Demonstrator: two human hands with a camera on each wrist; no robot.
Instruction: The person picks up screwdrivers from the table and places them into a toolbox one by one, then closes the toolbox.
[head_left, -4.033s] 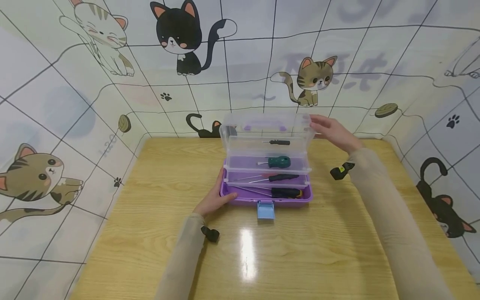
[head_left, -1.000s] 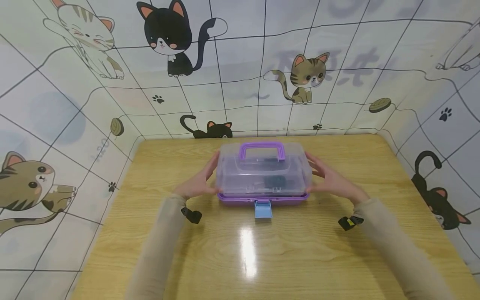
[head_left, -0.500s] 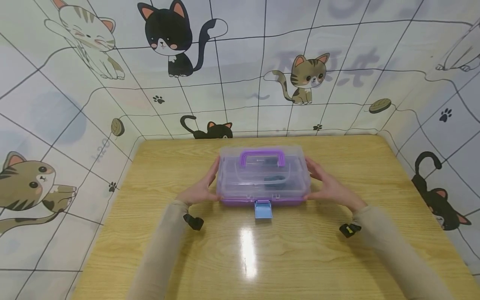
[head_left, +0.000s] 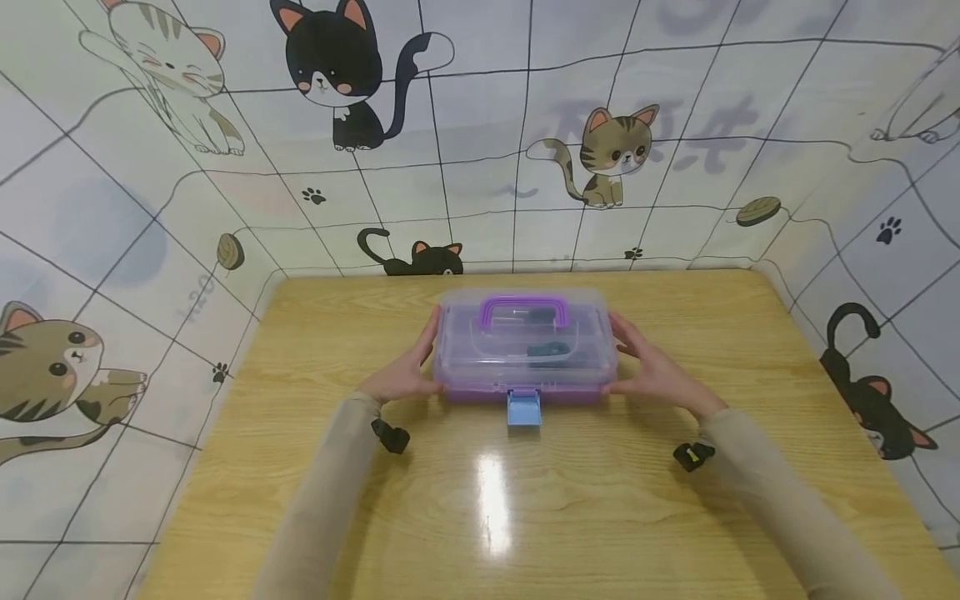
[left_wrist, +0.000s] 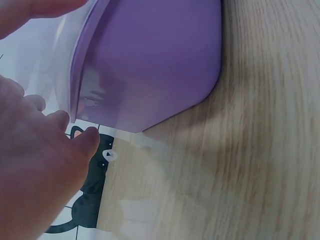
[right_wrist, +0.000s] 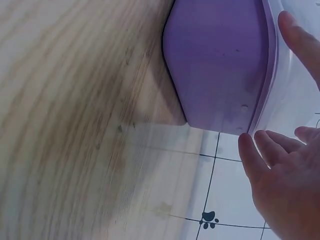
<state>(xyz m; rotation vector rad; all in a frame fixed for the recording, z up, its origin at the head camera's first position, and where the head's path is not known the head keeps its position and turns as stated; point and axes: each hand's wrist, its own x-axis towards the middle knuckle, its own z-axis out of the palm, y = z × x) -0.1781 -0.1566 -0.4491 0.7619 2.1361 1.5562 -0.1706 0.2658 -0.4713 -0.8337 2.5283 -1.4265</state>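
A toolbox with a purple base (head_left: 480,395) and a clear lid (head_left: 457,333) stands on the table, its lid down on the base. A purple handle (head_left: 525,301) lies on top; the blue latch (head_left: 523,410) at the front hangs outward. Through the lid a dark green screwdriver handle (head_left: 549,349) shows blurred. My left hand (head_left: 401,377) spans the left end, thumb by the front corner and fingers toward the back. The right hand (head_left: 660,377) mirrors it at the right end. Both wrist views show fairly straight fingers (right_wrist: 270,150) right at the lid's edge.
The wooden table (head_left: 600,517) backs onto a wall (head_left: 487,183) printed with cartoon cats, close behind the box. Side walls rise left and right. A black wrist camera (head_left: 391,436) sits on the left cuff, another (head_left: 693,455) on the right.
The lid, raised with trays of screwdrivers fanned out, has come down onto the base. My right hand moved from the lid to the right end. Lately the box shifted slightly back.
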